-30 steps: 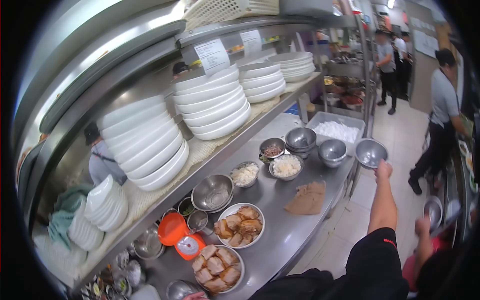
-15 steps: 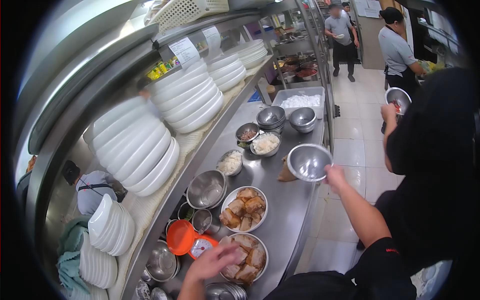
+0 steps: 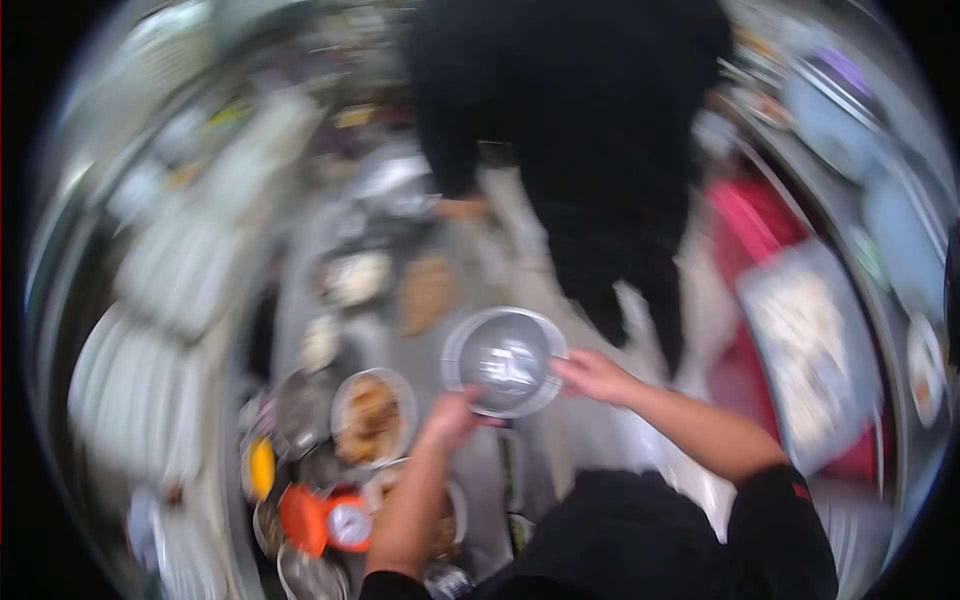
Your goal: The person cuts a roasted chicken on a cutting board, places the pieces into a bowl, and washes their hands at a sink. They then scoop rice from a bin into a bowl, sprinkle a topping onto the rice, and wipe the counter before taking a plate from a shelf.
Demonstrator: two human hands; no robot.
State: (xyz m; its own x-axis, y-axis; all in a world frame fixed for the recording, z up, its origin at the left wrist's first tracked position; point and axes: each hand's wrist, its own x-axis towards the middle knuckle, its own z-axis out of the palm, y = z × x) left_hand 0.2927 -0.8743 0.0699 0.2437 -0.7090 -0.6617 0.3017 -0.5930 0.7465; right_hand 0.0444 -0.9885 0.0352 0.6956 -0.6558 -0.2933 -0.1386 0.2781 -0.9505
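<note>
A shiny metal bowl [image 3: 505, 345] is held in front of me, over the edge of the steel counter, its inside facing up with nothing visible in it. My right hand [image 3: 597, 377] pinches its right rim. My left hand [image 3: 457, 414] grips the lower left rim, though motion smears the fingers. Left of the bowl stands a white bowl of browned meat chunks [image 3: 374, 418]. A second such bowl is partly hidden behind my left forearm. An orange scale [image 3: 306, 520] with a round dial sits nearby.
A person in black [image 3: 590, 130] stands close ahead. Stacked white plates [image 3: 140, 385] line the shelf on the left. A brown flat piece [image 3: 430, 292] and a bowl of white food [image 3: 358, 278] rest on the counter. At right stands a clear tub of white contents [image 3: 800, 345].
My view has swung right and blurred. The metal bowl is now closer to me, and my left hand has moved from above the meat to its rim. The person in black now stands ahead.
</note>
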